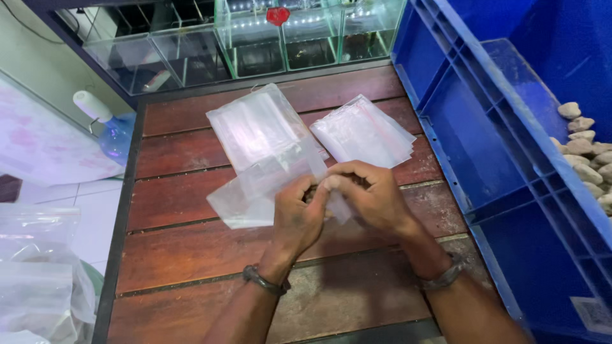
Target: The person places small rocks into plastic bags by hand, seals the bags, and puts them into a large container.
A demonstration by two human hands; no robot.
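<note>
Far left of the hands: crinkly clear plastic bags (35, 274) heaped low, a pale paper sheet (38, 143) above them, and a blue water bottle w/ white cap (108, 127) just off the table edge. Table (191, 255) itself is dark red-brown wood planks, worn, grooves between boards.

Up and left of the left hand: a stack of flat clear zip bags (255, 124), glossy, rectangular, overlapping the bag being worked. Beyond, past the far table edge, a row of glass tanks (255, 38) w/ a small red object (278, 16) on top.

Left hand (299, 213): fingers curled narrow, pinching a clear plastic bag (245, 197) that trails out to its left on the boards. Dark band on the wrist.

Right hand (373, 197): touching the left, fingers curled tight over the same bag's edge; something small and dark sits between the two hands, can't tell what. Band on this wrist too.

Just above the right hand: second stack of clear bags w/ red strip (363, 130). Right of it: big blue plastic crate (484, 159), ribbed wall, holding pale rough stones (586, 153).
</note>
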